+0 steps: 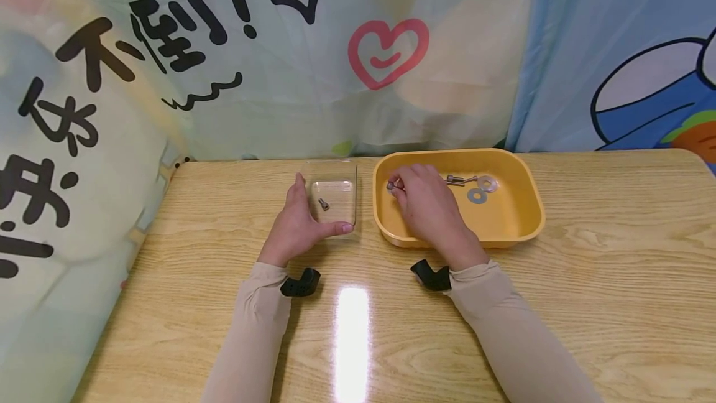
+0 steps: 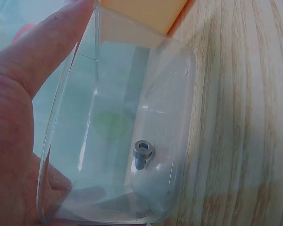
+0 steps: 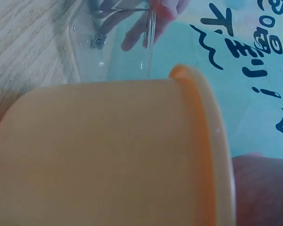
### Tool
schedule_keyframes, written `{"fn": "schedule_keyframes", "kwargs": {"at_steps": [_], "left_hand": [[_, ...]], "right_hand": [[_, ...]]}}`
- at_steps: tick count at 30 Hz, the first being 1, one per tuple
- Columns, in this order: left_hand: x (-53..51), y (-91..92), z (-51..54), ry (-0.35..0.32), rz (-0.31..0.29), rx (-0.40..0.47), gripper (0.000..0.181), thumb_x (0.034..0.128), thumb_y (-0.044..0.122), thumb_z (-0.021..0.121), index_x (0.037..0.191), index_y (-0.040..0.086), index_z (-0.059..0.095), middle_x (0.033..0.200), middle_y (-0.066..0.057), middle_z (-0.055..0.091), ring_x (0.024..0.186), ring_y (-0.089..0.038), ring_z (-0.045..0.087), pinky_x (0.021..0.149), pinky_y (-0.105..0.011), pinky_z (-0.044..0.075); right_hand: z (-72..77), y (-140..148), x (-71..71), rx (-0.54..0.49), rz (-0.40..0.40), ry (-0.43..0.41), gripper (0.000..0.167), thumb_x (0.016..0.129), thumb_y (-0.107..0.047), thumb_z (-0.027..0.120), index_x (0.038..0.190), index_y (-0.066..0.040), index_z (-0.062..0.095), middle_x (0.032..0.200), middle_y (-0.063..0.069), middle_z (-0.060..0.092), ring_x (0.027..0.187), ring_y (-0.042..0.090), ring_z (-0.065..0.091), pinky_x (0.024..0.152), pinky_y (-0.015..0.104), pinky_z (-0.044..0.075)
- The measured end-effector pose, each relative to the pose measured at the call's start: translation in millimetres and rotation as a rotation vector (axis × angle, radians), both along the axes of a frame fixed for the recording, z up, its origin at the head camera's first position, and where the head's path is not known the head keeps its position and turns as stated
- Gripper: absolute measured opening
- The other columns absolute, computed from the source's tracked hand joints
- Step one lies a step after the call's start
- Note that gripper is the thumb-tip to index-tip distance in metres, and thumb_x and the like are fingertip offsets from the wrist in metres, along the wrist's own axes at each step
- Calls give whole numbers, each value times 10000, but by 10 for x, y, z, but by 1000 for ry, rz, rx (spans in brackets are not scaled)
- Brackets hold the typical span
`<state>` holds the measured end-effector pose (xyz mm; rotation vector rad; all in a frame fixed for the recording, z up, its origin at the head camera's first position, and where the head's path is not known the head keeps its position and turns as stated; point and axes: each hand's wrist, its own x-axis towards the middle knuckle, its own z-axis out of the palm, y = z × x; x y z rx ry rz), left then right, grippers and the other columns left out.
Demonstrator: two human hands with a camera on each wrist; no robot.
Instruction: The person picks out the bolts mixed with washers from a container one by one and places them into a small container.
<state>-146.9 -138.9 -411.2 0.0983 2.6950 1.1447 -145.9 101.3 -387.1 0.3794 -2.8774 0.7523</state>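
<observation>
My left hand grips a clear plastic box at its left and near sides, the thumb along the near wall. Inside the box lies one short socket head screw, its hex recess showing in the left wrist view. Over the left part of a yellow tray, my right hand pinches a small metal screw between thumb and fingertips. In the right wrist view the tray's wall hides the fingertips and the screw.
Further right in the tray lie several longer screws, a grey flat washer and a paler washer. Box and tray stand side by side on a wooden table. A printed cloth hangs behind.
</observation>
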Motion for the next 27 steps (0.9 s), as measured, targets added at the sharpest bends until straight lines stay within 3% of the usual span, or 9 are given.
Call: {"fn": "schedule_keyframes", "kwargs": {"at_steps": [15,27], "left_hand": [[19,1,25,10,-5,0,1429,679,562,894,1602,33,-60,1664,-170,106,1478,-353,262,1158,-486,305],[8,2,20,11,-5,12,1427,680,564,891,1602,31,-58,1665,-164,100,1476,-341,264,1158,-472,308]], "right_hand": [[15,-89,39,-19,30,54,123,998,-101,626,1078,-39,695,1066,142,649,1040,352,545,898,482,451],[6,-199,81,-56,103,119,132,974,-82,655,1079,-25,712,1060,137,657,1009,333,552,893,442,469]]}}
